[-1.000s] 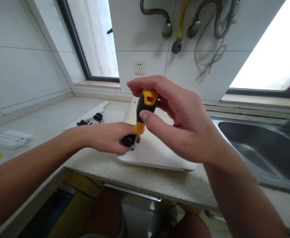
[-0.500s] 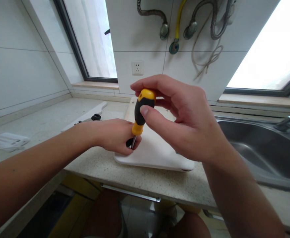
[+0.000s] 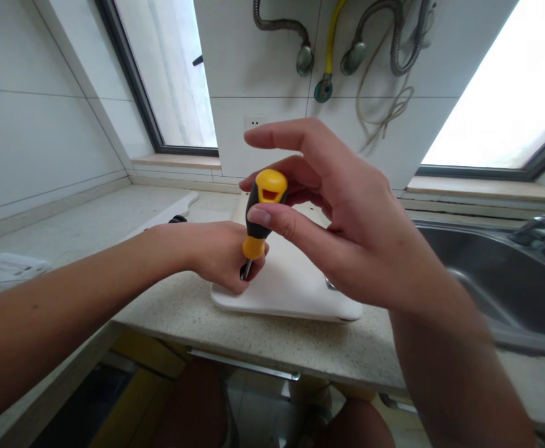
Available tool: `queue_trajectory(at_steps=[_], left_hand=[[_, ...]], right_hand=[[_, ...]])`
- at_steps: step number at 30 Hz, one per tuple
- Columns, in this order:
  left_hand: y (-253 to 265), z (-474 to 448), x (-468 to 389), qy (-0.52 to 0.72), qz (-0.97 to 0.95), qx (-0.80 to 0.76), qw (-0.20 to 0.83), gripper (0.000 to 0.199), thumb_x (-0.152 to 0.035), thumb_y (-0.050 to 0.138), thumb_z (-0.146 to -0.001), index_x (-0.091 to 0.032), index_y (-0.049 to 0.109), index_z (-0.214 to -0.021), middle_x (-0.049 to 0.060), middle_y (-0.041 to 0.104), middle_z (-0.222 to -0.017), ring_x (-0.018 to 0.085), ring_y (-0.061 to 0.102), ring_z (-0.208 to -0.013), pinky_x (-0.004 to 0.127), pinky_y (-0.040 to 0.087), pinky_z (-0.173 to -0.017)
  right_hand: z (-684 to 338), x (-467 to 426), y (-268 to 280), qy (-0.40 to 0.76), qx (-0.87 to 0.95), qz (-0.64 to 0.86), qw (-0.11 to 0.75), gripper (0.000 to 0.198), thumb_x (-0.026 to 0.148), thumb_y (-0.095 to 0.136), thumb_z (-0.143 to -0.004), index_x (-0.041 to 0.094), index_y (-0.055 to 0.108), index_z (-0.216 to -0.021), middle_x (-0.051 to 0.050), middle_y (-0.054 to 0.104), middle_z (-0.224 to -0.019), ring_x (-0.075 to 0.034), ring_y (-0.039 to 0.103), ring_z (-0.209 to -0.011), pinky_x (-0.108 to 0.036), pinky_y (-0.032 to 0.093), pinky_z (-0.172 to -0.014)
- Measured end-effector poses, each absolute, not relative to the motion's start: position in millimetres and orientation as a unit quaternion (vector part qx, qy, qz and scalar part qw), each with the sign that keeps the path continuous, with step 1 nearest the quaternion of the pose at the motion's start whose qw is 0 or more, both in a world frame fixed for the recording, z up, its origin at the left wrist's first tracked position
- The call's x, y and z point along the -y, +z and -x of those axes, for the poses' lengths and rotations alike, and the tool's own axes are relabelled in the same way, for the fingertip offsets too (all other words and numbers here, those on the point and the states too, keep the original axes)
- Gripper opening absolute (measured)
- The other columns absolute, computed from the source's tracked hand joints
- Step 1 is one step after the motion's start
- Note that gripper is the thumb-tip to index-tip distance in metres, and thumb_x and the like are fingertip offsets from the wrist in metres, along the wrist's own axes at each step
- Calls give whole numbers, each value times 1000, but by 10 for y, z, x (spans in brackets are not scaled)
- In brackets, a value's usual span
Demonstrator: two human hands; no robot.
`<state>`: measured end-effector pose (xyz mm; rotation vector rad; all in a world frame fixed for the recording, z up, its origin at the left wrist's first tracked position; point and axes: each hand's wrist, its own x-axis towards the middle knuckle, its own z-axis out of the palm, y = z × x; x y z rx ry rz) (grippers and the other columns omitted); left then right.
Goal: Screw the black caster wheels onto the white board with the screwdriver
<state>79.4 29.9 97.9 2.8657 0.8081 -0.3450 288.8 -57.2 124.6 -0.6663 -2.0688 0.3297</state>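
A screwdriver (image 3: pixel 271 182) with a yellow and black handle stands tilted, its shaft pointing down toward my left hand. My right hand (image 3: pixel 351 230) grips the handle between the thumb and the bent fingers, while the index finger is stretched out above it. My left hand (image 3: pixel 219 254) is closed low at the left front of a white flat panel (image 3: pixel 291 289), around the screwdriver's shaft end. A small dark part (image 3: pixel 243 271) shows between its fingers; its kind and the screwdriver's tip are hidden.
The panel lies on a speckled countertop (image 3: pixel 179 311) with a metal sink (image 3: pixel 482 280) to the right. A white power strip (image 3: pixel 13 266) and a long white piece (image 3: pixel 165 213) lie left. Hoses and a yellow pipe (image 3: pixel 331 46) hang on the wall.
My right index finger has lifted off the handle and straightened. The screwdriver's handle has turned, showing the hole in its yellow end. My left hand stays at the shaft end.
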Motion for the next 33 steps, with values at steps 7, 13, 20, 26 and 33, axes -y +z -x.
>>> queue_trajectory(at_steps=[7,13,20,26,33], left_hand=[[1056,-781,-302,-90,-955,-243,142,6,-19,79,-81,-23,75,-83,-1,77,-82,18,68,-73,30,51,-70],[1312,-590,-293,-40,-958,-239,150,5,-28,78,-91,-26,82,-90,0,81,-102,21,75,-94,30,56,-85],[1375,220,-548,59,-930,-339,130,31,-52,75,-95,-26,88,-103,3,85,-116,25,76,-104,33,57,-95],[659,969,-1149,80,-793,-597,89,40,-59,73,-81,-25,89,-96,7,89,-96,29,80,-90,36,55,-86],[8,1092,-1381,142,-722,-677,23,35,-49,70,-82,-22,89,-95,18,88,-109,42,79,-105,45,54,-87]], right_hand=[[-2930,596,1284,96,825,267,488,35,30,70,-111,21,60,-143,-9,74,-141,-22,75,-126,-36,60,-114],[-2770,656,1320,78,733,229,636,31,27,77,-105,25,65,-133,-10,68,-141,-25,76,-119,-40,69,-100],[-2729,488,1171,14,713,175,679,49,82,47,-108,45,79,-116,13,56,-155,-34,30,-175,-48,39,-139],[-2668,370,1239,-17,558,100,824,51,76,55,-107,34,84,-111,1,69,-129,-25,76,-114,-53,59,-116],[-2408,406,1353,-64,565,58,821,32,67,76,-101,40,85,-115,3,68,-124,-21,74,-89,-52,64,-95]])
